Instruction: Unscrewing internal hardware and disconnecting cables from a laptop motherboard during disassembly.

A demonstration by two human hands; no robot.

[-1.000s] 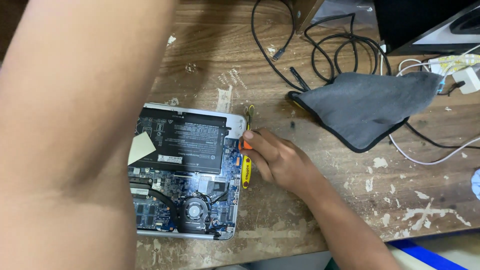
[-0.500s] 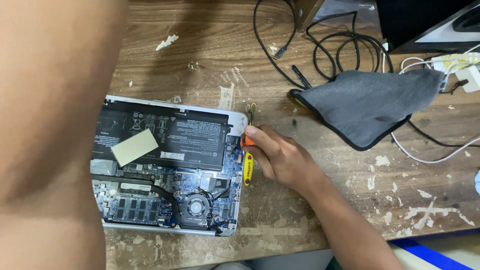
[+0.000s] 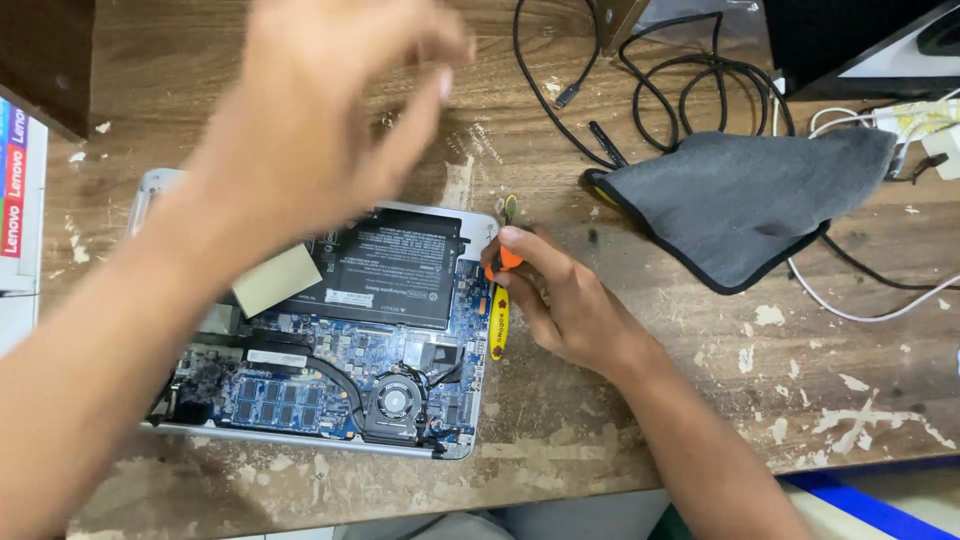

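An opened laptop (image 3: 330, 400) lies bottom-up on a worn wooden table (image 3: 700, 400), its black battery (image 3: 395, 270), blue circuit board and round fan (image 3: 395, 402) showing. My right hand (image 3: 560, 300) rests at the laptop's right edge, gripping a small yellow and orange screwdriver (image 3: 498, 320) that points down along that edge. My left hand (image 3: 320, 120) hovers blurred above the laptop's upper left, fingers spread and holding nothing; its forearm hides the left part of the laptop. A beige pad (image 3: 275, 280) sits on the battery.
A grey cloth with black trim (image 3: 745, 200) lies to the right of the laptop. Black cables (image 3: 680, 80) coil at the top, white cables (image 3: 860, 310) run at the right. A white box (image 3: 20, 210) stands at the left edge.
My left arm has swung away to the left and lifted, uncovering more of the laptop; the hand is now in motion above it. The right hand with the screwdriver has stayed put.
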